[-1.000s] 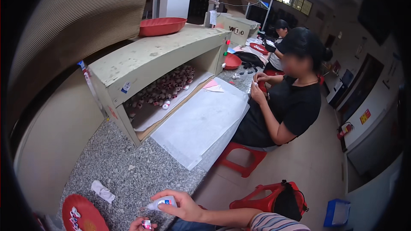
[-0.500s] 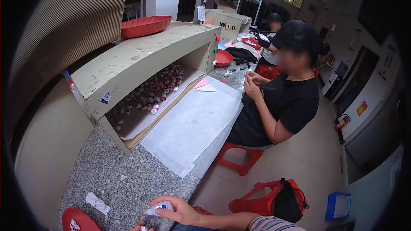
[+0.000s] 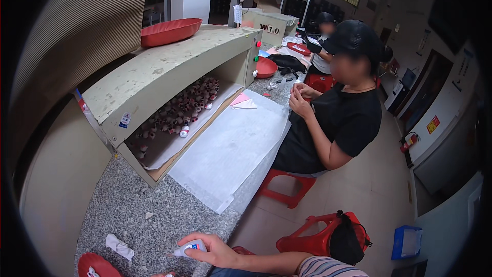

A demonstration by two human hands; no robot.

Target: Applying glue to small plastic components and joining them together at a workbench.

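Note:
My right hand (image 3: 221, 253) is closed round a small translucent squeeze bottle (image 3: 193, 248) with a thin pointed nozzle. The bottle lies tilted on its side above the counter's near edge, nozzle toward the left. Below that nozzle, only the fingertips of my left hand (image 3: 161, 275) show at the lower rim, pinched at a small whitish piece too cut off to name. To the left lie a crumpled white tissue (image 3: 120, 246) and a red dish (image 3: 100, 265) holding a few small white pieces.
A pale metal box (image 3: 169, 77) with an open front stands on the speckled counter (image 3: 138, 200), full of small white-and-dark figurines (image 3: 192, 103). White paper (image 3: 230, 143) lies before it. A co-worker (image 3: 338, 118) sits at the right, near red stools (image 3: 312, 236). Another red dish (image 3: 171, 32) tops the box.
The view has shifted slightly. My left hand has sunk further below the lower rim, while my right hand keeps its hold on the bottle almost unmoved.

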